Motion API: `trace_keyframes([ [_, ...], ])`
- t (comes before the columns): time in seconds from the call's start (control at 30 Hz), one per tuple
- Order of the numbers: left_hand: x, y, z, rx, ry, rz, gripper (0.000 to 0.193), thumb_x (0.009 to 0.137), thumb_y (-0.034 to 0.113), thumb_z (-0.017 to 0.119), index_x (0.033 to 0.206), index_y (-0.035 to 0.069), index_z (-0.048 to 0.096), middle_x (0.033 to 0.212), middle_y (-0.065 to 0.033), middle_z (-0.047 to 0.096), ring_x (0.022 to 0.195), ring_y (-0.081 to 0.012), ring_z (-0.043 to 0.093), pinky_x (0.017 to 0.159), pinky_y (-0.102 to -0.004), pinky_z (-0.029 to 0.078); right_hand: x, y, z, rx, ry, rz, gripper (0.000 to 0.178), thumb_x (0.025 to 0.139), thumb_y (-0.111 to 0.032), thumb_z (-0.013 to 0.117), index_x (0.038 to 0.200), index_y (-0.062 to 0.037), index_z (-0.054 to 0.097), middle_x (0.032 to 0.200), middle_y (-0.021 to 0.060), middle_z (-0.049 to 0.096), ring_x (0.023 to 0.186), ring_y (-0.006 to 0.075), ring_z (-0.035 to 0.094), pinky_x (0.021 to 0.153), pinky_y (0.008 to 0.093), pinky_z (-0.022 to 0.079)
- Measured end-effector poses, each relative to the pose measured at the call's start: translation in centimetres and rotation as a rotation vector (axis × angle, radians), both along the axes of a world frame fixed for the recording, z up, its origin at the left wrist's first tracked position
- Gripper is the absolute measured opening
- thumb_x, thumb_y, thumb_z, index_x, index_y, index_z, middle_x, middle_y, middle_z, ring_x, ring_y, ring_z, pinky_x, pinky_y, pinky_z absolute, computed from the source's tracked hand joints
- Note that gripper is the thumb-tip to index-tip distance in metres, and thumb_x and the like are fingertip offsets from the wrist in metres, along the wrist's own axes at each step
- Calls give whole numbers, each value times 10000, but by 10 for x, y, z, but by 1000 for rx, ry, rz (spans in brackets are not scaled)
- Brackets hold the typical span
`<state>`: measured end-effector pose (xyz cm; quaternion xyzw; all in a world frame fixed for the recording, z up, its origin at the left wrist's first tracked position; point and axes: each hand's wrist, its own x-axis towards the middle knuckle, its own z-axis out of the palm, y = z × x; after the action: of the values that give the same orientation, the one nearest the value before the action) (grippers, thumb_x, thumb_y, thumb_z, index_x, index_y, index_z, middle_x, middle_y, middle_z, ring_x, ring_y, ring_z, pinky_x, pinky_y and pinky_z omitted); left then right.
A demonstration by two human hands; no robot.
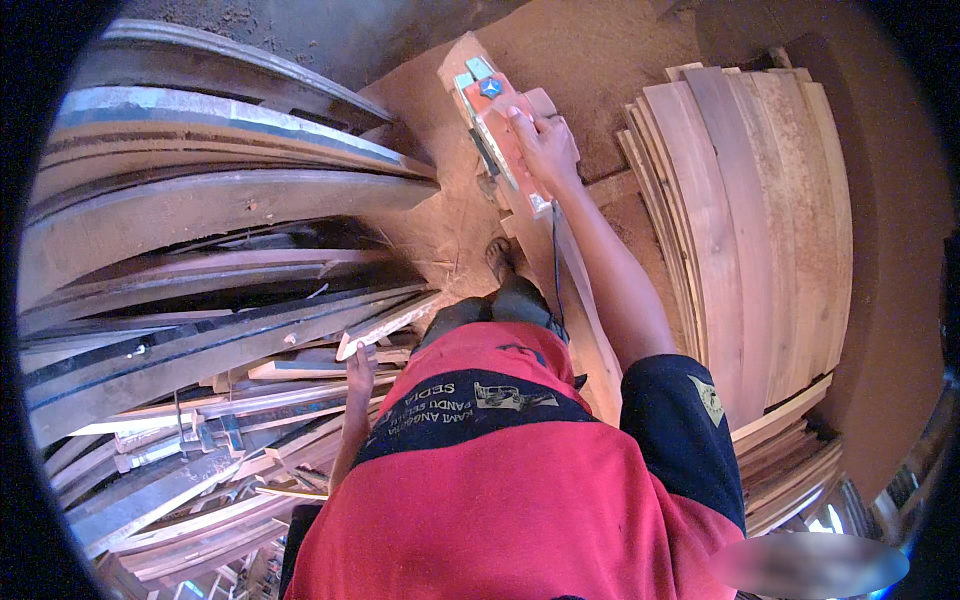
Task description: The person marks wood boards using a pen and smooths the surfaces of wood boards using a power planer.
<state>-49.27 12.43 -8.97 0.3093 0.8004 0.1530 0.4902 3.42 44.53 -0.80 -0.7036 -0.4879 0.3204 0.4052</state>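
My right hand is wrapped round the handle of an orange electric planer with a blue front knob. The planer rests on a long wooden board, which runs from the far side back past my right hip. A dark cord hangs from the planer's rear end. Down at my left side, my left hand has its fingers extended, with nothing plainly held in them. Its fingertips are beside the pale end of a short wood strip; whether they touch it I cannot tell.
Long planks are piled all along the left. A clamp lies among the lower-left lumber. On the right stands a broad stack of boards. Brown sawdust covers the floor. My foot is beside the board.
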Motion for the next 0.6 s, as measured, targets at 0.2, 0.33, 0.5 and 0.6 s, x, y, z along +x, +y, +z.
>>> trace_keyframes([
  [0.2,9,-17,27,-61,29,41,662,1048,557,408,1169,-42,662,1075,-166,697,875,-240,679,745,-366,552,-10,54,-22,-56,123,24,629,945,-583,583,894,19,756,562,79,618,499,145,631,467,326,492],
  [0.33,12,-21,49,-84,254,-162,747,1017,650,338,1237,17,668,1076,-175,696,834,-252,677,602,-352,536,-21,82,-13,-60,178,-30,640,934,-595,597,934,26,753,578,81,624,495,137,627,459,319,491],
  [0.5,-9,-31,32,7,153,-150,744,1044,596,337,1223,-54,653,968,-180,722,713,-221,625,644,-362,523,-16,119,25,-208,-34,32,686,882,-714,523,1214,-142,707,1103,179,721,1044,324,694,881,473,541],
  [0.6,15,19,27,-45,158,-341,738,1046,587,355,1203,-69,654,1043,-178,716,897,-240,672,750,-365,530,6,114,14,-135,-84,-49,773,788,-803,547,1346,-274,620,1215,117,681,1154,305,641,944,495,508],
])
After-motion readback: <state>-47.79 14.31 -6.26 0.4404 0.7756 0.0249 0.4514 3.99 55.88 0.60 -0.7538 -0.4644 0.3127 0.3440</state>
